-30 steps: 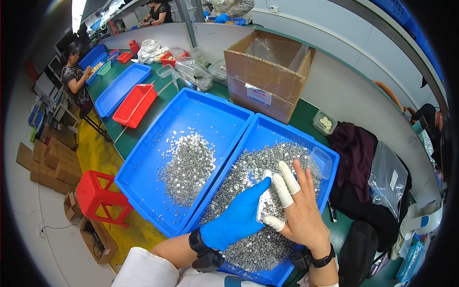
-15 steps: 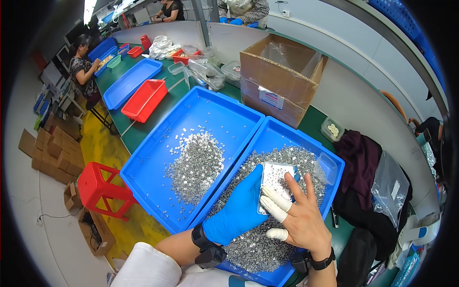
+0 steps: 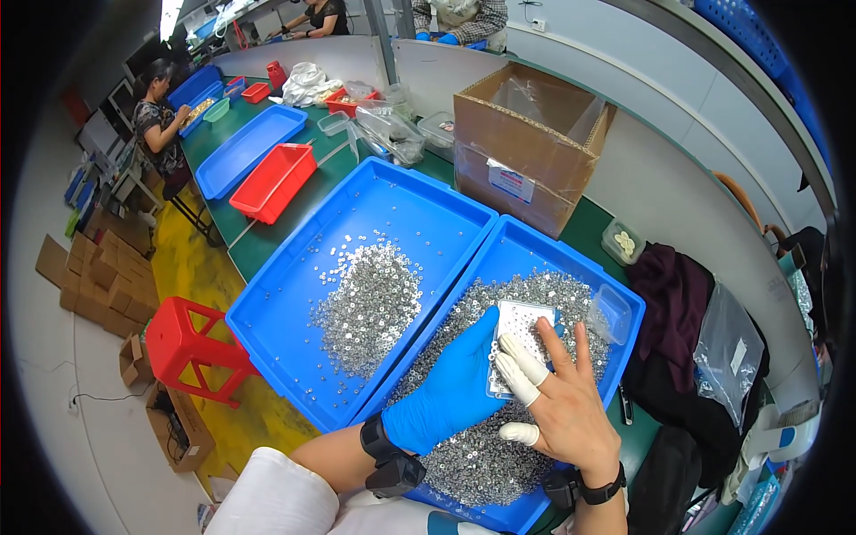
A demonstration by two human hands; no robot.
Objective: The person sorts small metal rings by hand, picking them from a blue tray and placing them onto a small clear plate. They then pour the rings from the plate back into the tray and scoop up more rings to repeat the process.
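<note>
Left hand [image 3: 450, 388] in blue glove, laid flat over the left edge of a small white perforated plastic plate [image 3: 519, 343], pinning it rather than closing round it. Right hand [image 3: 563, 406], bare with white finger cots on thumb and two fingers, spread open, cotted fingertips [image 3: 524, 359] resting on the plate's near half; nothing clenched. Plate lying on the heap of small silvery metal washers [image 3: 481, 446] in the right-hand blue plastic tray [image 3: 571, 259], toward its far right corner, just beside a small clear plastic tub [image 3: 612, 314].

Risks, as judged: plate sliding or tipping on the loose heap, spilling seated washers; washers pushed over the tray's near edge at the tabletop [image 3: 588, 227] rim; stray pieces crossing into the left-hand blue plastic tray [image 3: 294, 339] with its smaller pile [image 3: 370, 299].

Not resolvable: whether plate holes are filled; plate's left part under the glove; tray's near corner behind the forearms; single washers, too small.
</note>
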